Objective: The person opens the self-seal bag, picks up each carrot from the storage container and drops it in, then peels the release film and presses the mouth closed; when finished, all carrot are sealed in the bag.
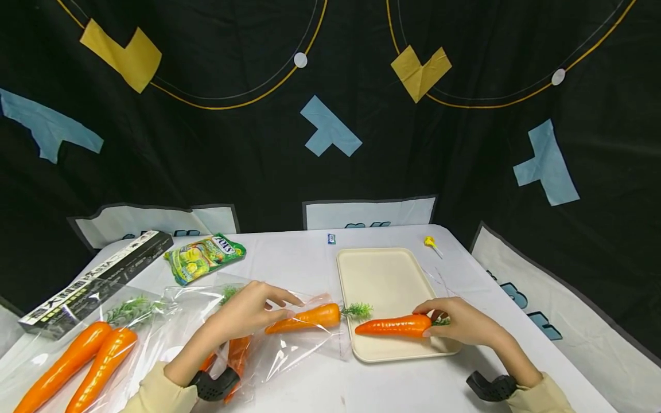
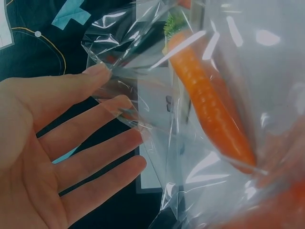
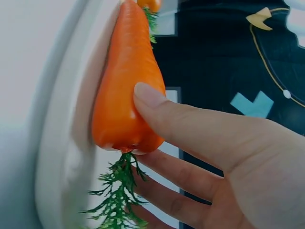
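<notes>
My right hand (image 1: 461, 322) grips an orange carrot (image 1: 395, 326) by its thick end, low over the cream tray (image 1: 382, 269). In the right wrist view the thumb lies on the carrot (image 3: 126, 81), and its green leaves (image 3: 119, 191) hang below the fingers. My left hand (image 1: 258, 307) is at a clear plastic bag (image 1: 281, 355), its fingers fairly straight and spread. The left wrist view shows the thumb and index fingertip at the film, apart from each other. Inside or under that film lies another carrot (image 2: 209, 100), its leafy end reaching the tray's left edge.
Two bagged carrots (image 1: 100, 367) lie at the front left, with more orange pieces under the left forearm. Behind are a long black box (image 1: 98, 281) and a green snack bag (image 1: 205, 258). A small blue packet (image 1: 331, 238) and a yellow-headed item (image 1: 430, 242) lie farther back.
</notes>
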`<state>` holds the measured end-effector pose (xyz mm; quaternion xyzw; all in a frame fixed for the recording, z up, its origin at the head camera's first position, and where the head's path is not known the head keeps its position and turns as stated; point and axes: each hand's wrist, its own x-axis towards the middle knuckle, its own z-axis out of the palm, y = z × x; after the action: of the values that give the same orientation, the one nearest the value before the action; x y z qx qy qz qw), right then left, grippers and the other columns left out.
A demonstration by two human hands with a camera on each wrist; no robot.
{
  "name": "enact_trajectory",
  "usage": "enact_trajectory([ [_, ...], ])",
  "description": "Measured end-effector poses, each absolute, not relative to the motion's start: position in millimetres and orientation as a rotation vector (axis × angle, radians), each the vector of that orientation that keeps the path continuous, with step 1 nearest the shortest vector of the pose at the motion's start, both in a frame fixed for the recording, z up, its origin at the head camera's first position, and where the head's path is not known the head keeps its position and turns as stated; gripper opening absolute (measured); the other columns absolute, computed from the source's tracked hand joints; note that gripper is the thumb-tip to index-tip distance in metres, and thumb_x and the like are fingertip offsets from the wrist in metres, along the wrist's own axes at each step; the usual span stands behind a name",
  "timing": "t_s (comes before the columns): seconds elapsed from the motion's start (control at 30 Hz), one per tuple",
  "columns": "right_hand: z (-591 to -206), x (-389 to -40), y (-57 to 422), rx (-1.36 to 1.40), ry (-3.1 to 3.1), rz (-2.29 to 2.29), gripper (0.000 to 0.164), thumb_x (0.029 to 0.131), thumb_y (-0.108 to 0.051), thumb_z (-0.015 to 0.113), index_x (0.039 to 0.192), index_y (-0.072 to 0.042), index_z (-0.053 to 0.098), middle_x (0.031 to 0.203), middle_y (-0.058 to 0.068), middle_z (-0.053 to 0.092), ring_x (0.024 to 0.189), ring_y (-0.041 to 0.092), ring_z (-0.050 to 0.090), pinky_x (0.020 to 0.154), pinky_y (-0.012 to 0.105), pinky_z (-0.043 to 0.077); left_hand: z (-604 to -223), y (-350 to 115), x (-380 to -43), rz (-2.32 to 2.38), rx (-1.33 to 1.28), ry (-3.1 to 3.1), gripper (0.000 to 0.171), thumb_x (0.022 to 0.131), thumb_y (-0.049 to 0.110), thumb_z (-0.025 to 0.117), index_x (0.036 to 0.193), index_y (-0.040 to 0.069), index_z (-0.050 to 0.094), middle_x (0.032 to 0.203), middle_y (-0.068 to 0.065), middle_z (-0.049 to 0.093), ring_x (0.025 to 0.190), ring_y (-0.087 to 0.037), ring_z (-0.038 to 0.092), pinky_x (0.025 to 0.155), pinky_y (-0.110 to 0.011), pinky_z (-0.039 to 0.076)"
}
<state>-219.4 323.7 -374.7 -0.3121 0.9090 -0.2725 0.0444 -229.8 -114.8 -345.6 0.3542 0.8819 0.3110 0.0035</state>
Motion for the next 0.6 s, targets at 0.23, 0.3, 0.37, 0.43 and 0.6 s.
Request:
enact_trajectory([
  [0.23,-367,-216,326,-0.971,2.815,-0.901,0.040,0.085,-0.032,0.074,0.118,-0.011,0.067,0.110,-0.002,0.068,0.086,0.011,0.061,0.077,0.033,0.054,-345,-115,-230,0.952,1.099,2.775,0.020,0.087,0.015,0.071,0.107,0.019,0.075,0.103,0.003,0.072,0.091,-0.017,0.067,0.078,-0.039,0.056],
  [0.3,-368,-218,323,-0.995,2.826,-0.930,0.040,0.085,-0.031,0.074,0.118,-0.010,0.067,0.110,-0.001,0.068,0.087,0.011,0.061,0.077,0.033,0.054,-345,-115,-230,0.942,1.096,2.777,0.021,0.087,0.014,0.071,0.107,0.020,0.075,0.103,0.003,0.072,0.091,-0.016,0.067,0.078,-0.038,0.056],
  [0.37,-369,-220,318,-1.024,2.837,-0.947,0.039,0.086,-0.030,0.074,0.119,-0.010,0.067,0.110,-0.001,0.068,0.087,0.012,0.062,0.077,0.033,0.054,-345,-115,-230,0.939,1.094,2.777,0.021,0.087,0.014,0.071,0.107,0.020,0.075,0.103,0.003,0.072,0.091,-0.016,0.067,0.078,-0.038,0.056],
  [0.43,-371,-223,312,-1.051,2.849,-0.952,0.039,0.086,-0.029,0.074,0.118,-0.010,0.067,0.110,-0.002,0.068,0.087,0.011,0.062,0.076,0.032,0.054,-345,-115,-230,0.940,1.096,2.773,0.022,0.087,0.013,0.071,0.107,0.020,0.075,0.103,0.003,0.072,0.091,-0.016,0.067,0.079,-0.039,0.056],
  [0.6,-374,-231,295,-1.090,2.853,-0.940,0.039,0.084,-0.029,0.075,0.118,-0.012,0.067,0.110,-0.005,0.068,0.087,0.010,0.061,0.076,0.032,0.054,-345,-115,-230,0.943,1.094,2.763,0.021,0.087,0.014,0.071,0.107,0.020,0.075,0.103,0.003,0.072,0.092,-0.016,0.067,0.079,-0.039,0.056],
])
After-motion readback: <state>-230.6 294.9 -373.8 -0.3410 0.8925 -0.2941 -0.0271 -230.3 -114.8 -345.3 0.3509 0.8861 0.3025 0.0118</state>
